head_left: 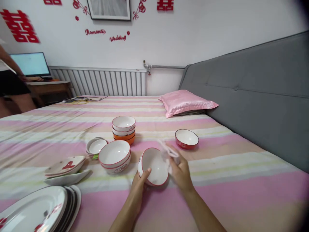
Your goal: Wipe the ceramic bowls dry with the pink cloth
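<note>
My left hand (140,186) grips a white bowl with a red rim (154,167), its thumb over the near edge. The bowl is tilted, its inside facing up toward me. In my right hand (180,170) is a bunched white cloth (172,153), close to the bowl's right rim; whether it touches the rim I cannot tell. Beyond my right hand a red bowl with a white inside (187,138) sits on the bed. Left of the held bowl stand two nested white bowls (115,154), and behind them a taller stack of white and orange bowls (124,127).
Small dishes (96,146), leaf-shaped dishes (65,167) and a stack of oval plates (33,209) lie to the left on the striped bedsheet (227,193). A pink pillow (185,101) rests near the grey headboard (253,90). Cables (83,100) lie at the far edge. A person (12,80) stands by a monitor (30,64).
</note>
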A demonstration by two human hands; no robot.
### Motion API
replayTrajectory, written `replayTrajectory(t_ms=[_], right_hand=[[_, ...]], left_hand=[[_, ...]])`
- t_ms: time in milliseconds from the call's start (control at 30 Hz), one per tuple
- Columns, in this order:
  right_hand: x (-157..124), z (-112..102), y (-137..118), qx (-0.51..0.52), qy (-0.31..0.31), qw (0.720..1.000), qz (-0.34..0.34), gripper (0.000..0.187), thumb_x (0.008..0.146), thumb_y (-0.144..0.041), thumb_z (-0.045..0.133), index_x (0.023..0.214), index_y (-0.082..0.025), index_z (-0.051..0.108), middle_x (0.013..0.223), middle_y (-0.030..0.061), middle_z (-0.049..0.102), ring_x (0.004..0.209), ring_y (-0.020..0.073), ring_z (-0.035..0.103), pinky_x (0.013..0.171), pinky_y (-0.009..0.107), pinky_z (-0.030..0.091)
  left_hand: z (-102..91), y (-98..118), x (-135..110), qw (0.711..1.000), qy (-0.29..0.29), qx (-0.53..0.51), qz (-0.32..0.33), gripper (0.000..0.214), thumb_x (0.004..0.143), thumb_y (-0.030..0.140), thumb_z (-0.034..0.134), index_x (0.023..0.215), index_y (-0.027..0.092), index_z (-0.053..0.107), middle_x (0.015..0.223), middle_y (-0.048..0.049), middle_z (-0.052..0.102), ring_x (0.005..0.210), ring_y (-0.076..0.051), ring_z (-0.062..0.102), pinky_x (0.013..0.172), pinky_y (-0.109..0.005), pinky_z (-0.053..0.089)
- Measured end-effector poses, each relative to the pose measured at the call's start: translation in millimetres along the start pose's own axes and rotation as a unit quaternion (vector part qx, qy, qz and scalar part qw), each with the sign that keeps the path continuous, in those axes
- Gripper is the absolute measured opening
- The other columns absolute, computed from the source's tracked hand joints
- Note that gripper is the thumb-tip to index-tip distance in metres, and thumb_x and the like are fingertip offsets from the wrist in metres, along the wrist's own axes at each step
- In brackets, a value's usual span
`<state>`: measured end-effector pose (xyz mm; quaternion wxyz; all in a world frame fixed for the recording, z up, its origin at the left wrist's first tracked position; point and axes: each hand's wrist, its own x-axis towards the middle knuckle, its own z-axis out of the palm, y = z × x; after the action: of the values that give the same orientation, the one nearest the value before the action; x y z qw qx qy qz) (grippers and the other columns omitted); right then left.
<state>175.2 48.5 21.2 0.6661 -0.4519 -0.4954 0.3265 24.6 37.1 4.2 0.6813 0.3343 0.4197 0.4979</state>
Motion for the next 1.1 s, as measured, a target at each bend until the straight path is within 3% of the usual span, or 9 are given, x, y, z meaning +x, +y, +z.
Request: replayTrajectory(t_ms=[67, 133, 233, 367, 533, 700, 867, 967, 1100], right_hand=[[-11.0, 9.3, -5.2, -0.077, -0.181, 0.980, -0.014, 0.038, 0.083, -0.023, 0.056, 0.121, -0.025, 0.061, 0.128, 0.0063, 0.060, 0.122, 0.0220, 0.051, 0.105, 0.039, 0.037], [-19.1, 14.0, -12.7, -0.136, -0.318, 0.938, -0.006, 0.032, 0.085, -0.021, 0.052, 0.115, -0.023, 0.064, 0.116, 0.0066, 0.066, 0.109, 0.0228, 0.058, 0.095, 0.037, 0.044], [-23.2, 12.7, -24.6, -0.168, -0.394, 0.904, 0.013, 0.022, 0.090, -0.023, 0.046, 0.103, -0.021, 0.064, 0.099, 0.0035, 0.068, 0.091, 0.0200, 0.061, 0.080, 0.031, 0.046], [-23.0, 9.3, -31.1, -0.198, -0.425, 0.883, 0.022, 0.016, 0.085, -0.021, 0.052, 0.098, -0.020, 0.061, 0.095, 0.0019, 0.067, 0.086, 0.0187, 0.060, 0.076, 0.028, 0.043], [-28.5, 14.8, -28.9, -0.248, -0.387, 0.888, 0.013, 0.028, 0.079, -0.026, 0.059, 0.106, -0.020, 0.060, 0.099, 0.0049, 0.067, 0.089, 0.0224, 0.060, 0.076, 0.030, 0.043], [-29.8, 9.8, -31.7, -0.278, -0.425, 0.861, 0.017, 0.034, 0.079, -0.029, 0.062, 0.112, -0.022, 0.059, 0.111, 0.0066, 0.066, 0.101, 0.0260, 0.059, 0.085, 0.034, 0.044], [-25.3, 0.0, -28.0, -0.391, -0.413, 0.822, -0.003, 0.030, 0.074, -0.022, 0.066, 0.104, -0.024, 0.063, 0.121, 0.0053, 0.063, 0.128, 0.0278, 0.044, 0.112, 0.048, 0.015], [-23.0, -1.7, -21.5, -0.418, -0.398, 0.816, -0.005, 0.024, 0.073, -0.021, 0.067, 0.097, -0.023, 0.064, 0.126, 0.0062, 0.061, 0.137, 0.0269, 0.033, 0.114, 0.046, 0.013], [-21.8, -2.4, -18.1, -0.401, -0.404, 0.822, -0.019, 0.022, 0.071, -0.023, 0.069, 0.093, -0.022, 0.063, 0.114, 0.0064, 0.065, 0.121, 0.0251, 0.051, 0.113, 0.044, 0.017]], left_hand=[[-0.5, 2.7, -0.6, 0.999, -0.021, -0.025, -0.010, 0.055, 0.073, 0.047, 0.070, 0.115, 0.012, 0.061, 0.109, -0.0141, 0.069, 0.101, -0.029, 0.064, 0.082, -0.035, 0.051], [-1.2, 4.0, -1.0, 0.999, -0.032, -0.042, -0.016, 0.052, 0.074, 0.046, 0.070, 0.112, 0.012, 0.062, 0.102, -0.0125, 0.070, 0.096, -0.027, 0.065, 0.081, -0.033, 0.050], [-1.8, 3.9, -1.6, 0.999, -0.033, -0.037, -0.017, 0.047, 0.075, 0.044, 0.070, 0.110, 0.013, 0.062, 0.092, -0.0086, 0.070, 0.089, -0.023, 0.066, 0.078, -0.029, 0.049], [-2.8, 2.5, -1.2, 0.999, -0.040, -0.012, -0.008, 0.043, 0.075, 0.043, 0.070, 0.104, 0.014, 0.062, 0.083, -0.0052, 0.068, 0.076, -0.018, 0.064, 0.070, -0.026, 0.048], [-4.2, 0.4, -0.1, 0.998, -0.045, 0.035, 0.030, 0.039, 0.074, 0.046, 0.070, 0.094, 0.013, 0.063, 0.073, -0.0037, 0.065, 0.070, -0.017, 0.061, 0.067, -0.026, 0.046], [-2.2, 0.2, -1.9, 0.998, -0.027, 0.036, 0.033, 0.048, 0.071, 0.048, 0.072, 0.101, 0.011, 0.065, 0.083, -0.0088, 0.069, 0.076, -0.022, 0.064, 0.068, -0.028, 0.047], [-4.1, 1.2, 0.2, 0.997, -0.076, 0.011, 0.015, 0.053, 0.075, 0.045, 0.070, 0.115, 0.011, 0.060, 0.099, -0.0130, 0.070, 0.087, -0.024, 0.066, 0.077, -0.032, 0.050], [-5.3, 1.0, 1.9, 0.997, -0.078, 0.005, 0.007, 0.055, 0.076, 0.044, 0.070, 0.118, 0.011, 0.059, 0.102, -0.0136, 0.069, 0.090, -0.025, 0.066, 0.079, -0.033, 0.050], [-5.0, 0.8, 1.6, 0.998, -0.062, 0.007, 0.005, 0.054, 0.075, 0.046, 0.070, 0.115, 0.011, 0.060, 0.098, -0.0124, 0.070, 0.087, -0.024, 0.065, 0.076, -0.031, 0.049]])
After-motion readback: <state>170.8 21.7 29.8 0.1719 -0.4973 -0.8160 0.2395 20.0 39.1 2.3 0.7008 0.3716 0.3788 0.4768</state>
